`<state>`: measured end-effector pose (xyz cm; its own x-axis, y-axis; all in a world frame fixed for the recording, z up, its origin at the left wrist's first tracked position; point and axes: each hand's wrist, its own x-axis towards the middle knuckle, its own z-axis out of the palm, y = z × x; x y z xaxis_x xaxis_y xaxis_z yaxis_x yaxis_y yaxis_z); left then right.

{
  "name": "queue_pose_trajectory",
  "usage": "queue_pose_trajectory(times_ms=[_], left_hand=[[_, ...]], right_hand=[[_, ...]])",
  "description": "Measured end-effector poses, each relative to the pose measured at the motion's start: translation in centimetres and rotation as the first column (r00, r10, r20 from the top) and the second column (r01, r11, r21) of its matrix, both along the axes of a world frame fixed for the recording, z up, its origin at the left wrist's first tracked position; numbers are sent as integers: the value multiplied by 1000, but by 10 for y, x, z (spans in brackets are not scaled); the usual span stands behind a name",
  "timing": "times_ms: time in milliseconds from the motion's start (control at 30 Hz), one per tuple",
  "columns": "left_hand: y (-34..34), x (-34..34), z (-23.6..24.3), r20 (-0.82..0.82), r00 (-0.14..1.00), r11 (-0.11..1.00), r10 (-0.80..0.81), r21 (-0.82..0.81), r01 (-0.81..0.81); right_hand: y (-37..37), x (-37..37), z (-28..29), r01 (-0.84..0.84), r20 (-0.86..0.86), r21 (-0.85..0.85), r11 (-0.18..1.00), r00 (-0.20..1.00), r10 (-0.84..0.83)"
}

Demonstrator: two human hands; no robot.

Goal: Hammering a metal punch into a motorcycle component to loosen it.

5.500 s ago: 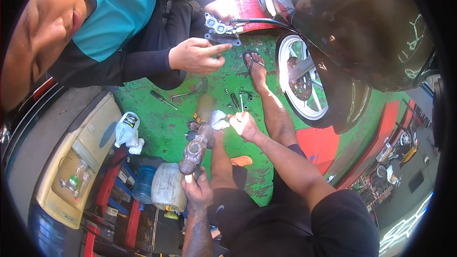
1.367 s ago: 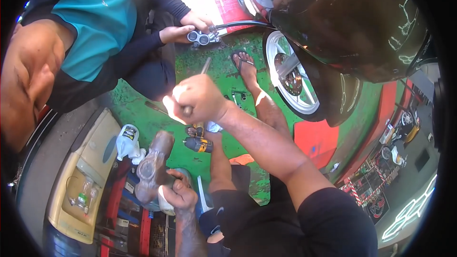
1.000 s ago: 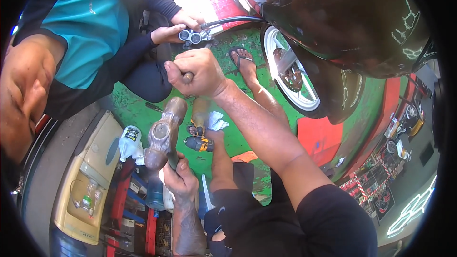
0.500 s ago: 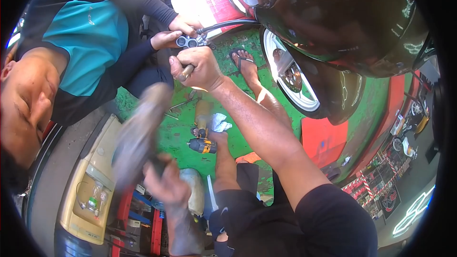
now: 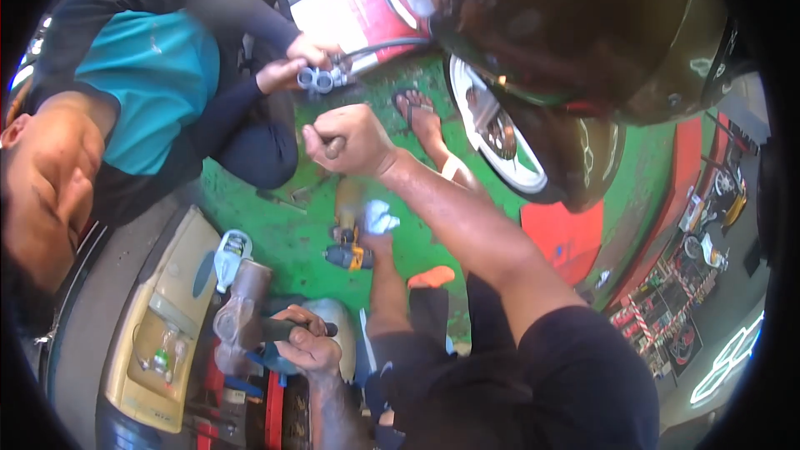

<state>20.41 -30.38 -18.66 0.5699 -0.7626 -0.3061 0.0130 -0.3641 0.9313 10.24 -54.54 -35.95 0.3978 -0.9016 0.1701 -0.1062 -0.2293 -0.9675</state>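
Note:
My left hand grips the dark handle of a heavy hammer, its worn metal head tilted low at my lower left. My right hand is closed around a metal rod, raised above the floor near the middle. Beyond it, a co-worker in a teal-and-black shirt holds a silver brake caliper on a black hose with both hands. A yellow-and-black power drill lies by my left leg, near a white rag.
A motorcycle's white front wheel and dark bodywork fill the upper right. A cream box and a plastic bottle are at left. A red mat, red-and-white board and orange sandal sit around the green floor.
The hammer has swung down toward the lower left. My right hand, still closed on the rod, has dropped slightly from a second ago. The co-worker's hands have shifted a little left in view.

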Motion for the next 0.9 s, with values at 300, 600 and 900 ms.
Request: queue_pose_trajectory(times_ms=[300, 600, 900], left_hand=[[-7, 13, 15, 161, 987, 972, -13, 234, -25], [-17, 29, -4, 120, 991, 962, -59, 271, 25], [-23, 42, -58, 168, 981, 926, -102, 377, 32]], right_hand=[[19, 54, 43, -4, 169, -23, 1000, 986, 8], [-9, 76, 3, 157, 68, -49, 986, 986, -154], [-10, 81, -7, 132, 76, -27, 991, 989, -130]])
